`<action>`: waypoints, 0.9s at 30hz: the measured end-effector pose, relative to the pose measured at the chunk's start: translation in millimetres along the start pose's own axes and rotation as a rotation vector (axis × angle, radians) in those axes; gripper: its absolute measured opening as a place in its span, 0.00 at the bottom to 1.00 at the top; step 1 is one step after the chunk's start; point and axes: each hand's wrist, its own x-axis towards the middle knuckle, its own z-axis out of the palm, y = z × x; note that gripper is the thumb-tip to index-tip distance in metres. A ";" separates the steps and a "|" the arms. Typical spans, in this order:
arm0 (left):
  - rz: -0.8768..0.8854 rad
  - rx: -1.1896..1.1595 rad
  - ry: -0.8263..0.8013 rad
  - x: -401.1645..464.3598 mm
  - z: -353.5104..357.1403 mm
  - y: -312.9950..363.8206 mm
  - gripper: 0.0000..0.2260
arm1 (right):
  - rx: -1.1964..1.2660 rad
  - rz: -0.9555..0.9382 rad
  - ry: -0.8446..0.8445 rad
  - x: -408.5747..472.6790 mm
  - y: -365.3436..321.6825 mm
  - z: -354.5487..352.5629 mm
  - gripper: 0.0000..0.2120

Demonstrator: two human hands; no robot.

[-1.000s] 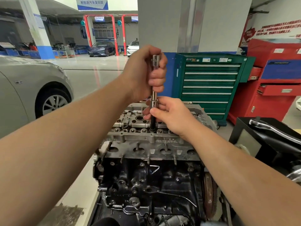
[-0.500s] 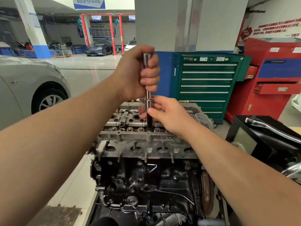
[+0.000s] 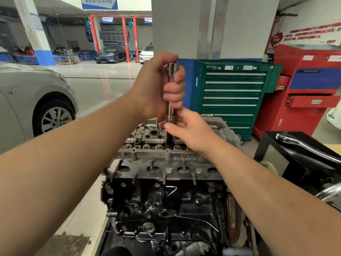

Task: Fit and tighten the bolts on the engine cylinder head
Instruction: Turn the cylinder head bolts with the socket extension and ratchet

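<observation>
Upright at the centre of the frame, a chrome socket extension bar (image 3: 170, 108) stands with its lower end in a bolt well of the cylinder head (image 3: 166, 154). The left hand (image 3: 158, 85) wraps all its fingers round the bar's upper part, while the right hand (image 3: 190, 130) pinches the lower shaft between thumb and fingers. Below sits the black engine block (image 3: 166, 209); a green tool cabinet (image 3: 234, 95) stands at right.

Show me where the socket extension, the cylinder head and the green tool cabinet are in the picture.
socket extension (image 3: 169, 109), head view, on the bare shaft between the two hands.
cylinder head (image 3: 166, 159), head view, on its near side wall.
green tool cabinet (image 3: 232, 93), head view, on the drawer fronts.
</observation>
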 end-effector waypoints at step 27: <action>0.421 0.537 0.545 -2.1 34.7 -16.2 0.13 | -0.145 0.029 0.117 6.3 -1.7 -0.6 0.20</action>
